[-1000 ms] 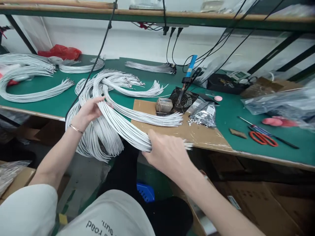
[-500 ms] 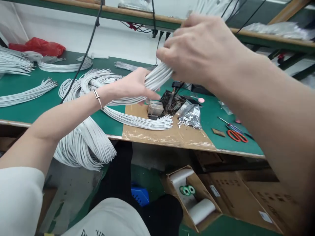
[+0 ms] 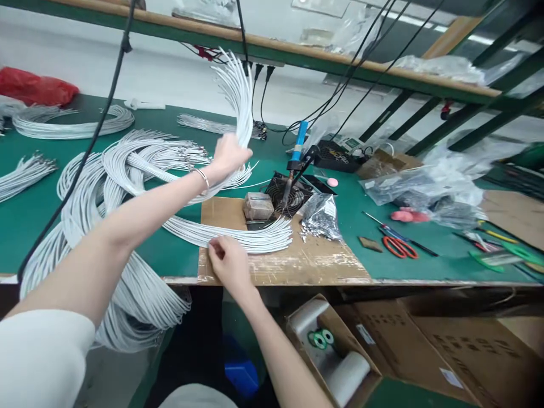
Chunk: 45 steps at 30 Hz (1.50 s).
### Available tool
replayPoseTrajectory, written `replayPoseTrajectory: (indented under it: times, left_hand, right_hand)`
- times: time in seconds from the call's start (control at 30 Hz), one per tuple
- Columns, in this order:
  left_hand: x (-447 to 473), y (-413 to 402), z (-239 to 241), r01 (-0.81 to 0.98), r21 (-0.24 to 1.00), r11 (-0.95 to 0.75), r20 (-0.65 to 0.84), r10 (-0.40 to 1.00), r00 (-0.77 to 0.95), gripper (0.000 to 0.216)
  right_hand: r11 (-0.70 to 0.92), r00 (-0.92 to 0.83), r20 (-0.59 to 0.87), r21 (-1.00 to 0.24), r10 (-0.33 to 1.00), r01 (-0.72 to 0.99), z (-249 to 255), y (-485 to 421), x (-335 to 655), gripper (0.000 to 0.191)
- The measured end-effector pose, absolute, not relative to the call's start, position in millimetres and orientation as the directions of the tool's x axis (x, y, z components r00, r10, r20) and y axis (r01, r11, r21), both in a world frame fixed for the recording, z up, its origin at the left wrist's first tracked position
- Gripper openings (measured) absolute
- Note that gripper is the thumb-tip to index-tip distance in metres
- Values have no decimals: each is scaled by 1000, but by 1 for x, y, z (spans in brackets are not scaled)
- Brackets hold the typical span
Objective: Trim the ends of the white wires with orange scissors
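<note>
My left hand (image 3: 227, 156) is raised over the green bench and closed around a bundle of white wires (image 3: 238, 93) that arcs upward, its ends pointing toward the shelf. My right hand (image 3: 227, 262) rests low on the brown cardboard sheet (image 3: 306, 263), fingers pinched at another bundle of white wires (image 3: 255, 238) lying flat there. A large heap of white wire bundles (image 3: 127, 164) covers the bench at left and spills over its front edge.
A soldering iron with a blue handle (image 3: 297, 150) stands over a black fan (image 3: 287, 198), next to a small block (image 3: 257, 205) and a silvery bag (image 3: 321, 215). Red scissors (image 3: 399, 246) lie right. Open cardboard boxes (image 3: 335, 351) sit below the bench.
My left hand has lifted one wire bundle upright. My right hand let go of it, dropped from high in front of the camera and now pinches the bundle on the cardboard.
</note>
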State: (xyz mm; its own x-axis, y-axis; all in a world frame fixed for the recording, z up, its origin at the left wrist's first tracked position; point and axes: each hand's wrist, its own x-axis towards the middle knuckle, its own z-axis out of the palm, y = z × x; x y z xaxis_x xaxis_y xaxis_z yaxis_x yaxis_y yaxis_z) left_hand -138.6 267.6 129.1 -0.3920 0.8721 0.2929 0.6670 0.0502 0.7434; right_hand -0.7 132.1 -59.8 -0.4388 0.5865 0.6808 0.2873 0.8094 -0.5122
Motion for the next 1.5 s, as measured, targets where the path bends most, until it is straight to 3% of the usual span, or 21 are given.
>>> replayPoseTrajectory:
  times: [0.1,0.27,0.43,0.63,0.8,0.97,1.07,1.17,1.3,1.37,1.4,1.5]
  left_hand:
    - [-130,291,90,741,665,91,200,935,-294,6]
    - [-133,323,42,784,615,83,-46,997,-69,17]
    - [-141,331,28,868,497,-3,-17,1000,13,29]
    - [-157,341,14,886,458,-72,-140,978,152,74]
    - [-164,347,17,900,410,-145,-127,968,214,61]
    - [-180,324,42,854,515,-67,-335,902,273,116]
    - [-185,304,43,897,384,-218,-285,896,340,150]
    - [-183,293,37,932,230,-279,-207,922,327,129]
    - [-199,295,47,953,141,-268,-218,931,294,108]
    - [-220,297,58,976,48,-213,-88,972,216,87]
    - [-231,298,63,982,-10,-187,-100,978,185,90]
    - [-257,297,66,987,-109,-116,-373,925,67,93]
  right_hand:
    - [837,-432,717,-456,547,303,-87,124,-4,14]
    - [827,-419,719,-416,554,379,-78,114,-5,14]
    - [810,-393,726,-395,564,433,-80,111,-6,14]
    - [811,-407,718,-392,565,434,-78,111,-6,12]
    - [800,-401,710,-400,579,446,-80,111,-7,11]
    - [798,-395,710,-409,583,443,-80,112,-7,11]
    - [796,-395,708,-408,585,446,-79,111,-6,11]
    - [788,-389,703,-416,595,454,-78,110,-5,11]
    - [788,-391,700,-424,598,447,-79,110,-5,11]
    - [789,-389,703,-421,595,448,-79,110,-6,11]
    - [790,-386,706,-419,594,448,-78,110,-6,11]
    - [791,-381,709,-425,594,440,-78,110,-7,11]
